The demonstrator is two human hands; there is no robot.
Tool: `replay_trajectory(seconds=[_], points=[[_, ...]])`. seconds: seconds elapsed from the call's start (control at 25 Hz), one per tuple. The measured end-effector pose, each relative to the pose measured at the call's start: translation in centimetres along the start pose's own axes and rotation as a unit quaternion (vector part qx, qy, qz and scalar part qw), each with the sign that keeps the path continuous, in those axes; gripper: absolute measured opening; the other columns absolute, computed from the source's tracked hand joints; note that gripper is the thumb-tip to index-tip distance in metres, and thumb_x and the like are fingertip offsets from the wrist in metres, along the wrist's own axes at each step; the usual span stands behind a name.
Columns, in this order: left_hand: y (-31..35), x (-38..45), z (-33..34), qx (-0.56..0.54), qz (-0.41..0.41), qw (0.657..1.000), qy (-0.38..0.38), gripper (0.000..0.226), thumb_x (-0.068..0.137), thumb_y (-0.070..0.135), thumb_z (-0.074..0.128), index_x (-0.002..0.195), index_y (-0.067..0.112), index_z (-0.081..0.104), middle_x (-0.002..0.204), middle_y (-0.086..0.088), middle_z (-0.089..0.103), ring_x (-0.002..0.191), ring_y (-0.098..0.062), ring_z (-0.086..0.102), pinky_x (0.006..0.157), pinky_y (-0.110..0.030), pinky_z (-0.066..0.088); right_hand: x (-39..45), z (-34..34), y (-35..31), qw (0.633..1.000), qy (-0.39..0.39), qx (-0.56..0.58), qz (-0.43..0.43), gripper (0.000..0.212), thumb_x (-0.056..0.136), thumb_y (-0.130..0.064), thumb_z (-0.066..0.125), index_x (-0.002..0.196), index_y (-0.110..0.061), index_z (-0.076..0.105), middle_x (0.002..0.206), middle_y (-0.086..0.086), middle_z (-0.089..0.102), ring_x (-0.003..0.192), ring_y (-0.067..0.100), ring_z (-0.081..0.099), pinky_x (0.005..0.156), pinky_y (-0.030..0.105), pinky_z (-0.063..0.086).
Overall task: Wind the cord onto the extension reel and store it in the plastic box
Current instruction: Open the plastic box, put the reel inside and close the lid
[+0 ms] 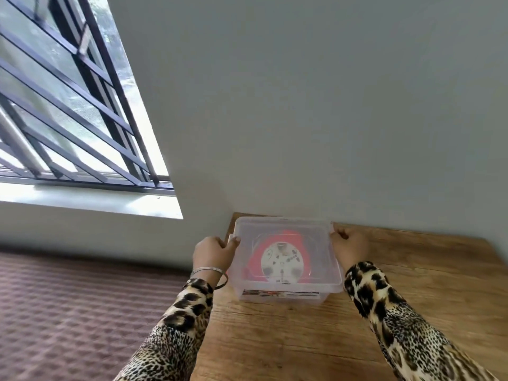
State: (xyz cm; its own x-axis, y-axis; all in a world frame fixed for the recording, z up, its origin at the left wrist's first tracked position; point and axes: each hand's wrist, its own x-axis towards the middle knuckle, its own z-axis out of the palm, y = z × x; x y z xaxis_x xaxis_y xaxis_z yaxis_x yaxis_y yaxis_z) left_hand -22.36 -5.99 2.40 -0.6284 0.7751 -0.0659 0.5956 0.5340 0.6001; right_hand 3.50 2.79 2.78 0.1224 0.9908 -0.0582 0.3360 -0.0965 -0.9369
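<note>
A clear plastic box (286,229) with its lid on sits at the far left corner of a wooden table (316,334), against the wall. Through the lid I see the red extension reel (255,259) with its round white socket face lying flat inside. My left hand (213,253) grips the box's left edge, thumb on the lid. My right hand (349,243) holds the right edge in the same way. The cord itself is not visible apart from the reel.
A grey wall (330,105) stands directly behind the box. A barred window (68,105) with a pale sill is at the left. Left of the table lies a brown patterned carpet (68,312). Bare wood lies in front of and right of the box.
</note>
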Motion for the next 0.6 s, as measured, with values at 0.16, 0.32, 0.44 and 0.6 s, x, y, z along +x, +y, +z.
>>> replay_trajectory(seconds=[0.16,0.32,0.44,0.6], points=[[-0.4,0.5,0.6,0.037,0.003,0.999,0.026,0.059,0.086,0.047,0.061,0.042,0.013,0.043,0.045,0.0,0.045,0.052,-0.022,0.047,0.053,-0.028,0.031,0.0,0.7,1.1,0.999,-0.024,-0.047,-0.012,0.019,0.093,-0.016,0.055,0.097,-0.009,0.072,0.086,0.016,0.072,0.08,0.031,0.067,0.066,0.035,0.054],[-0.6,1.2,1.2,0.03,-0.019,0.999,-0.001,0.046,0.086,0.045,0.061,0.052,0.015,0.051,0.055,0.0,0.053,0.057,-0.019,0.051,0.054,-0.027,0.034,-0.1,1.5,1.8,0.997,0.001,-0.065,-0.039,0.025,0.095,-0.015,0.052,0.111,-0.005,0.068,0.097,0.015,0.071,0.088,0.031,0.067,0.078,0.04,0.055],[-0.9,1.5,1.6,0.009,-0.049,0.998,-0.038,0.037,0.087,0.045,0.059,0.064,0.017,0.051,0.064,0.0,0.055,0.067,-0.022,0.053,0.058,-0.027,0.034,0.2,1.6,2.6,0.997,-0.023,-0.059,-0.04,0.032,0.096,-0.02,0.051,0.122,-0.006,0.062,0.116,0.011,0.066,0.105,0.026,0.062,0.092,0.043,0.05],[-1.6,2.7,2.0,-0.112,-0.09,0.987,-0.066,0.03,0.083,0.04,0.067,0.075,0.015,0.053,0.081,-0.006,0.064,0.077,-0.024,0.058,0.063,-0.031,0.041,0.7,1.7,3.1,0.999,-0.042,-0.031,-0.007,0.029,0.097,-0.026,0.049,0.119,-0.012,0.06,0.114,0.011,0.064,0.1,0.027,0.062,0.087,0.048,0.052]])
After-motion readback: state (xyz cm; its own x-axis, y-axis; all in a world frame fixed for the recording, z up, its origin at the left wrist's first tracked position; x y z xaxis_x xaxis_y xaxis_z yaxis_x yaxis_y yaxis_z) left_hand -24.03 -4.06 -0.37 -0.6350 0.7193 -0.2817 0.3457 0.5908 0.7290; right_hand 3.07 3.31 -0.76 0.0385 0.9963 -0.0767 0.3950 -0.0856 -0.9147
